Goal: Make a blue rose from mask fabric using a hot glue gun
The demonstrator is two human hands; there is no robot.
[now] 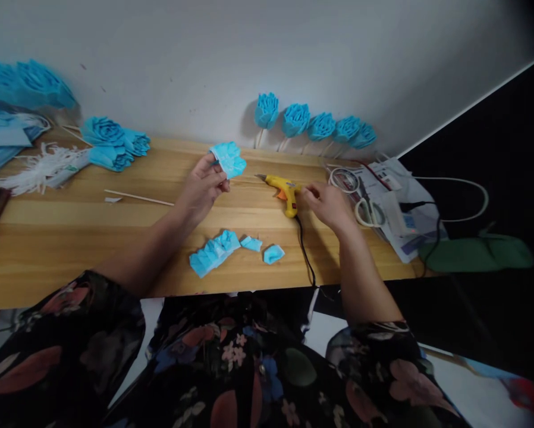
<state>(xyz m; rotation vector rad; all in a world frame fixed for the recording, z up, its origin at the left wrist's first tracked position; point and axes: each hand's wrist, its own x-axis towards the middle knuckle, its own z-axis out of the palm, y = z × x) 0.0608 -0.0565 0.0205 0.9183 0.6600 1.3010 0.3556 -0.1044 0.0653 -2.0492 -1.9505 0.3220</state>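
Note:
My left hand (204,183) is closed on a gathered blue petal strip (229,159), pinched between thumb and fingers above the table. A yellow glue gun (285,191) lies to its right, nozzle pointing left and orange trigger showing. Right behind the gun's rear end is my right hand (327,202), its fingers curled together; whatever they grip there is hidden. On the wood nearer me lie a ruffled blue strip (214,252), a small blue scrap (251,243) and another blue piece (274,254). A thin wooden stick (138,197) rests left of my left hand.
Several blue flowers on sticks (296,120) lean against the wall. More blue flowers (109,142) lie at left beside white ear loops (48,169) and blue sheets (2,142). At right are scissors (369,213), papers (407,191), cables and a green pouch (476,254). The gun's black cord (305,252) crosses the front edge.

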